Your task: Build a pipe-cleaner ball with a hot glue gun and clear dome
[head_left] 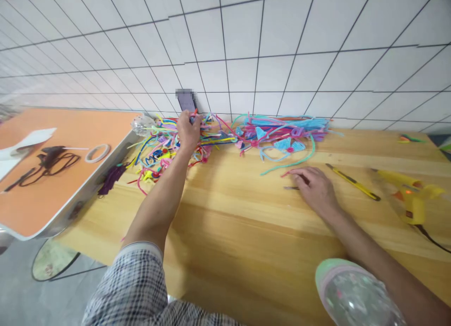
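My left hand [188, 129] reaches into the heap of colourful pipe cleaners [155, 145] by the wall. Its fingers are pinched together, and a small red-orange tip shows beside them; what they hold is not clear. My right hand [317, 187] rests low over the wooden table, with thumb and forefinger closed on a short pink pipe cleaner piece [287, 173]. A thin dark metal tip [291, 188] sticks out under that hand, its kind hidden. Right of the heap lies a bundle of blue, pink and purple pipe cleaners [292, 124], with blue wound shapes [289, 145] in front.
A yellow utility knife [354, 181] and a yellow glue gun [414, 197] lie at right. A phone [186, 100] leans on the tiled wall. At left, an orange-topped surface [105, 124] bears a tape roll [97, 153] and a black cable [52, 159]. A clear rounded container [359, 293] stands in front.
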